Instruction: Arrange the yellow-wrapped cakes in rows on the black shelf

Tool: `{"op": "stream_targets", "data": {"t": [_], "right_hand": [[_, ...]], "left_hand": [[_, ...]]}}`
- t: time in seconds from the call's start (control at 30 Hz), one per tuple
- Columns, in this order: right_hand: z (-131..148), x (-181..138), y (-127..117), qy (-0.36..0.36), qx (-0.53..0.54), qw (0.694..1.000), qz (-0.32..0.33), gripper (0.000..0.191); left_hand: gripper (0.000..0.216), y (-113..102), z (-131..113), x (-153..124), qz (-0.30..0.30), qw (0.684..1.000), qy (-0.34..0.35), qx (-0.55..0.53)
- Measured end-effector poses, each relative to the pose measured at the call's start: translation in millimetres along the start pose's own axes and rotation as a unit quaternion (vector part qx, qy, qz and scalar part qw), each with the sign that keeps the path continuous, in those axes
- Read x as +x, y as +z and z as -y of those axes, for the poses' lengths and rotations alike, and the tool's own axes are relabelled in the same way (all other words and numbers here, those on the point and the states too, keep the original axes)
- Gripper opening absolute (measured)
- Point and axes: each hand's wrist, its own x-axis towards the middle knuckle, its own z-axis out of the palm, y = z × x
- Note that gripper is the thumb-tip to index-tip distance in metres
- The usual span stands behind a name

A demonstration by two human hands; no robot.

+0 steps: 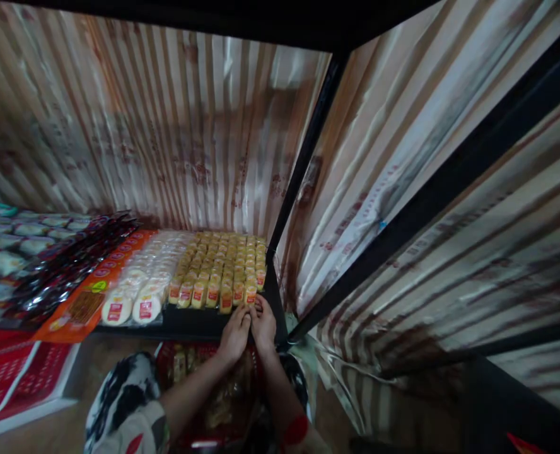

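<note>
Both my hands meet at the front right corner of a low black shelf (199,323). My left hand (235,334) and my right hand (263,323) are closed together on a small yellow packet with a red label (250,294), the front one in rows of several like packets (223,261). My fingers pinch its lower edge. To the left of those rows lie round white packets with red labels (133,306).
Orange packets (88,296) and dark packets (67,265) fill the shelf further left. A red basket with goods (214,391) sits below my arms. Black shelf posts (303,157) and striped corrugated sheeting (176,126) close in behind and to the right.
</note>
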Motion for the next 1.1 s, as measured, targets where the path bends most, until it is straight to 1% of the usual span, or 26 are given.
{"op": "stream_targets", "data": {"t": [0.13, 0.2, 0.33, 0.47, 0.53, 0.63, 0.73, 0.83, 0.9, 0.93, 0.97, 1.03, 1.07, 1.1], "right_hand": [[1.8, 2.3, 1.8, -0.010, -0.001, 1.000, -0.008, 0.033], [3.4, 3.4, 3.4, -0.009, -0.005, 1.000, -0.004, 0.030], [5.6, 4.2, 6.7, 0.013, -0.048, 0.999, -0.011, 0.027], [6.3, 4.5, 8.3, 0.033, -0.083, 0.996, -0.006, 0.027], [6.6, 5.3, 8.5, 0.043, -0.098, 0.994, -0.004, 0.026], [7.2, 6.6, 7.7, 0.046, -0.109, 0.993, -0.007, 0.028], [7.7, 3.4, 4.9, 0.027, -0.083, 0.996, -0.019, 0.036], [8.6, -12.3, -0.5, 0.004, -0.028, 0.998, -0.052, 0.044], [9.9, -32.2, -5.3, 0.003, 0.005, 0.998, -0.055, 0.044], [10.6, -44.5, -7.5, 0.005, 0.018, 0.999, -0.044, 0.043], [11.3, -57.8, -9.1, 0.007, 0.028, 0.999, -0.026, 0.041], [11.6, -85.0, -9.2, 0.004, 0.023, 0.999, 0.032, 0.036], [10.7, -97.6, -7.0, -0.002, 0.010, 0.997, 0.071, 0.033], [8.8, -109.0, -3.1, -0.006, -0.005, 0.994, 0.113, 0.030]], "left_hand": [[0.038, 0.8, 0.2, 1.1, -0.009, 1.000, 0.016, 0.010], [0.040, 1.2, 1.0, 0.7, -0.015, 0.999, 0.036, 0.015], [0.043, 3.5, 6.3, 1.2, -0.008, 0.996, 0.084, 0.026], [0.047, 8.3, 15.3, 6.6, 0.001, 0.995, 0.094, 0.037], [0.046, 10.4, 18.7, 9.5, -0.004, 0.994, 0.104, 0.037], [0.042, 9.8, 19.2, 9.9, -0.022, 0.992, 0.120, 0.044], [0.039, 2.2, 16.4, 0.6, -0.039, 0.989, 0.130, 0.058], [0.035, -10.9, 18.9, -21.7, -0.056, 0.989, 0.124, 0.064], [0.034, -19.5, 27.8, -42.5, -0.046, 0.990, 0.111, 0.070], [0.033, -23.2, 34.8, -53.4, -0.031, 0.991, 0.104, 0.076], [0.032, -26.4, 43.2, -63.9, -0.009, 0.992, 0.097, 0.082], [0.031, -31.6, 63.3, -81.1, 0.041, 0.991, 0.077, 0.101], [0.031, -33.9, 74.3, -87.1, 0.064, 0.990, 0.057, 0.113], [0.031, -36.2, 85.5, -91.1, 0.075, 0.988, 0.021, 0.131]]}}
